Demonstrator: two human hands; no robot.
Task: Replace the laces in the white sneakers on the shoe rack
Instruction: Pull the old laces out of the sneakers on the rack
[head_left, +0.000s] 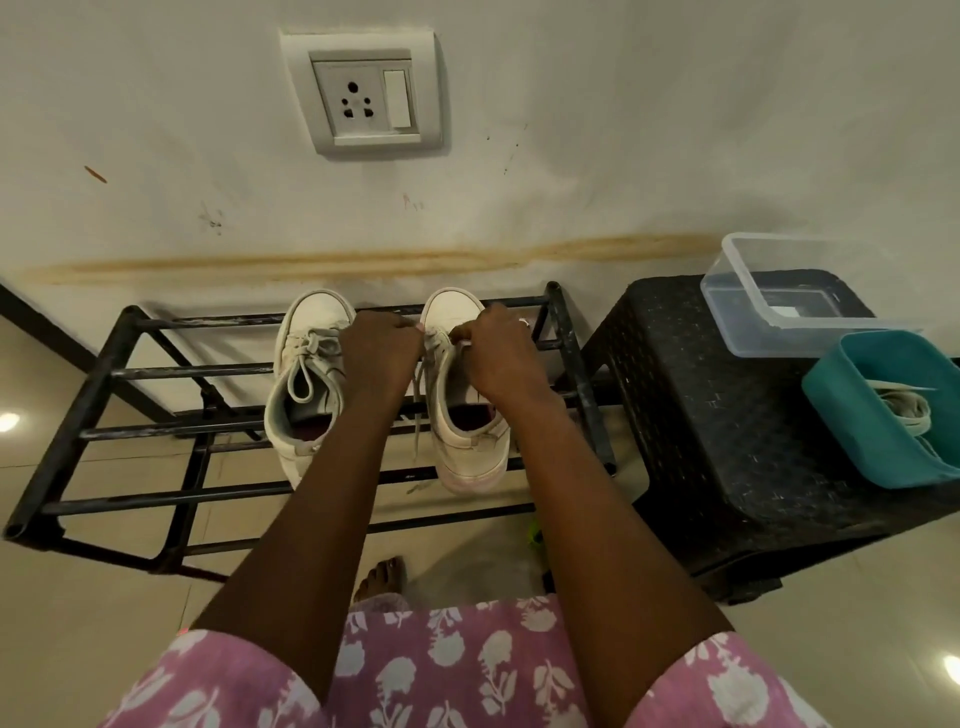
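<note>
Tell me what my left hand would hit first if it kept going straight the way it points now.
The left hand would likely meet the right sneaker toe first, just beyond the lace it works at; after that the shoe rack back rail, then the wall. Depth is unclear.

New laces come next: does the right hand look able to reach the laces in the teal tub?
Probably yes: the teal tub sits open-topped on the black stool on that side, nothing covering the laces, though the right hand pinches the sneaker lace.
</note>
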